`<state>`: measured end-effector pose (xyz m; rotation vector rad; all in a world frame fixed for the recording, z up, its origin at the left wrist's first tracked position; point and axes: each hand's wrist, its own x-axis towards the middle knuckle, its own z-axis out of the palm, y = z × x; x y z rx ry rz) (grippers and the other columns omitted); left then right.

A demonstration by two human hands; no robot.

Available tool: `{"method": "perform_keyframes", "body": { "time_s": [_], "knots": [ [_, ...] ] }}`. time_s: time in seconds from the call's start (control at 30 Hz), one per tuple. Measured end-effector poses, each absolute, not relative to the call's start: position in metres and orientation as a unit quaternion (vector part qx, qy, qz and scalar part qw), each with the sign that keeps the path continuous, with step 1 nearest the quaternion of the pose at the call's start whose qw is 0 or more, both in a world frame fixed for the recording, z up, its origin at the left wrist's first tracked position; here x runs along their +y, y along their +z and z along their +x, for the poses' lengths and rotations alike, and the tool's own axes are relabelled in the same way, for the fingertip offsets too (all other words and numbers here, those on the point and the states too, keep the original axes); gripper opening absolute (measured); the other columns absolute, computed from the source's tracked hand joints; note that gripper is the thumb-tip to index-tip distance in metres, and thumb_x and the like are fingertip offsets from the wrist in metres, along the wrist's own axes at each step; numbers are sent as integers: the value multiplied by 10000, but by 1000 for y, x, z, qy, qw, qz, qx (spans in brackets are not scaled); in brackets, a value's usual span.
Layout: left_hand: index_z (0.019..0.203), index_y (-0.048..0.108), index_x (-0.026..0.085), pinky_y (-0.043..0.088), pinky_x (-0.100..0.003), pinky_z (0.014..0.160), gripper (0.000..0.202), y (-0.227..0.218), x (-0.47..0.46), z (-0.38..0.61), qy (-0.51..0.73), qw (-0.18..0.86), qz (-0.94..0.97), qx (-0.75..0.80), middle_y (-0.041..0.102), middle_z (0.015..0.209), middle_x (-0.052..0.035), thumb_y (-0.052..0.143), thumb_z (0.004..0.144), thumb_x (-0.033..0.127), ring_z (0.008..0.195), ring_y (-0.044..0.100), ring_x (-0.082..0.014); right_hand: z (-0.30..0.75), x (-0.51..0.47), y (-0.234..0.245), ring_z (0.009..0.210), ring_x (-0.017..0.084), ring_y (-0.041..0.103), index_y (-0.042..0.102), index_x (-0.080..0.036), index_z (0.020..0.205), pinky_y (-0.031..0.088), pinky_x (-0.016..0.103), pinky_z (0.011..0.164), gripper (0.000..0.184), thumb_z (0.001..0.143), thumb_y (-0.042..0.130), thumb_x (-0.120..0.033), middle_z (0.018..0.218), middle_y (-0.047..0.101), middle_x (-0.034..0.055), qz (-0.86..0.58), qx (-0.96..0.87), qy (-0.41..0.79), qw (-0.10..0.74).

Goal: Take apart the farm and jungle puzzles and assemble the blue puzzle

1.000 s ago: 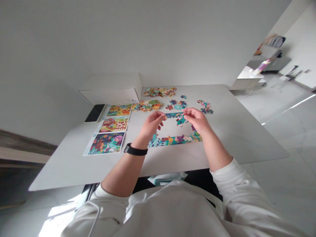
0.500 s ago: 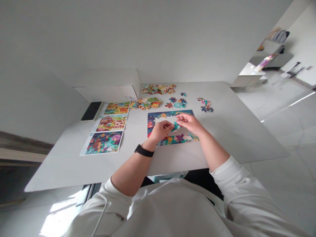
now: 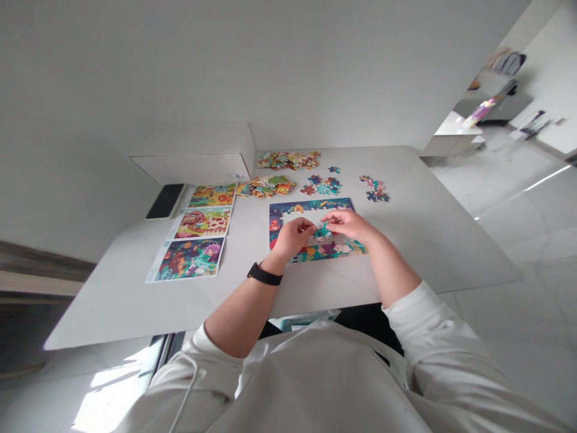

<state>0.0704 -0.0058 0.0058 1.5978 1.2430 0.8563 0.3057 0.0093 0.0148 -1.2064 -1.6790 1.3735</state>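
Note:
Between my two hands is a small cluster of teal puzzle pieces (image 3: 323, 231), just over the puzzle frame (image 3: 276, 210). My left hand (image 3: 294, 238) pinches its left side with thumb and forefinger. At its right edge, the thumb and fingers of my right hand (image 3: 345, 225) close on it too. The frame's border is dark blue along the top and left, with a colourful strip of joined pieces (image 3: 322, 251) along the bottom. Pale tabletop shows inside the frame. My hands hide part of its middle and right side.
Loose puzzle pieces lie in piles: a blue and teal group (image 3: 322, 185), a small group (image 3: 375, 189) to the right, and yellow-green piles (image 3: 267, 186) behind. Picture sheets (image 3: 192, 258), a phone (image 3: 166, 201) and a white box (image 3: 193, 165) occupy the left of the table (image 3: 406, 252).
My right hand has shifted slightly right, showing more of the teal pieces. My left hand keeps nearly the same place. The whole view has moved a little.

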Motion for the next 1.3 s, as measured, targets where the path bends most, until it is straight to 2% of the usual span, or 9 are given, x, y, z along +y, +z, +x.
{"method": "perform_keyframes", "body": {
  "time_s": [0.23, 0.5, 0.73, 0.97, 1.3],
  "knots": [
    [975, 784, 195, 416, -240, 561, 259, 7, -12, 73, 324, 415, 696, 489, 685, 674, 5, 678, 935, 428, 587, 568, -132, 316, 10, 16, 663, 146, 640, 745, -204, 978, 525, 261, 624, 325, 766, 891, -403, 741, 693, -16, -468, -654, 537, 256],
    [997, 818, 211, 456, -259, 675, 190, 9, -16, 77, 314, 360, 738, 477, 765, 799, -15, 682, 948, 335, 699, 628, -146, 323, 6, 23, 674, 145, 649, 704, -204, 932, 530, 260, 642, 252, 776, 866, -317, 725, 680, -26, -485, -658, 524, 239],
    [1057, 819, 230, 493, -270, 731, 168, 9, -18, 77, 307, 323, 758, 477, 818, 934, -20, 681, 967, 263, 736, 665, -152, 335, 9, 23, 670, 149, 660, 694, -205, 931, 502, 253, 632, 195, 806, 830, -265, 736, 709, -21, -538, -665, 484, 184],
    [1072, 814, 220, 529, -275, 775, 179, 4, -16, 77, 289, 286, 791, 457, 813, 1009, -29, 687, 949, 200, 751, 672, -150, 337, 10, 20, 754, 164, 702, 750, -201, 947, 512, 255, 704, 132, 825, 800, -188, 842, 782, 9, -597, -689, 385, 145],
    [1063, 801, 223, 554, -292, 830, 164, 5, -18, 77, 278, 274, 814, 430, 782, 1040, -45, 682, 952, 210, 812, 682, -163, 332, 8, 22, 827, 173, 738, 805, -222, 1030, 529, 251, 755, 190, 843, 801, -193, 951, 834, 22, -615, -720, 306, 95]
  ]
}}
